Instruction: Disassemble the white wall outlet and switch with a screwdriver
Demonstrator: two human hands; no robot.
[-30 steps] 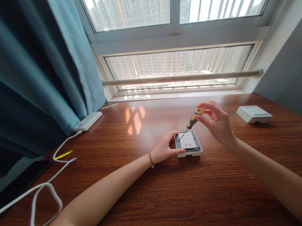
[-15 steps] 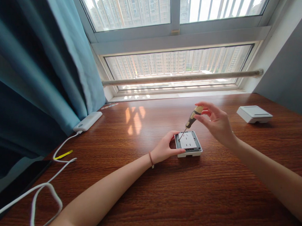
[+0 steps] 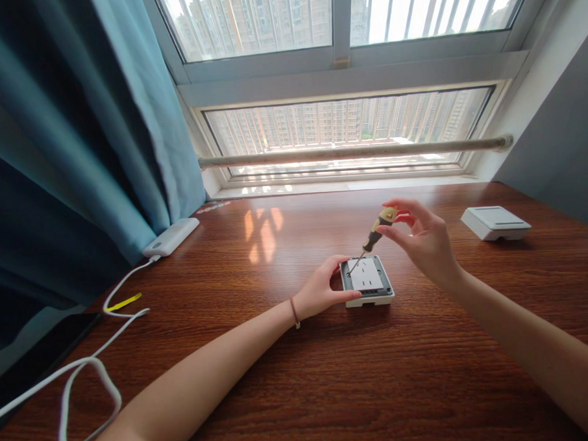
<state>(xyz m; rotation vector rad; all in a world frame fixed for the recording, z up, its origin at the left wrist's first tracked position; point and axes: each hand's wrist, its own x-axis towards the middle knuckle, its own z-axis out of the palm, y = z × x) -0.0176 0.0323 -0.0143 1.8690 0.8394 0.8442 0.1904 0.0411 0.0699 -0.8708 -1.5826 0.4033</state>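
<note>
Well left of the socket box (image 3: 385, 299), I see a white device (image 3: 172, 238). My left hand (image 3: 321, 287) grips the box's left side; the box, a white panel (image 3: 366, 275) set in it, lies between my hands. My right hand (image 3: 421, 241) pinches a screwdriver (image 3: 373, 234), tip at the box's left; well right sits a white case (image 3: 495, 222).

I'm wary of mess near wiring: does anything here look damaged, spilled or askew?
Nothing looks spilled or damaged. Only the white cable seems untidy, loosely looped at the left, with a yellow strip by it. The socket sits flat, held by the left hand.
</note>
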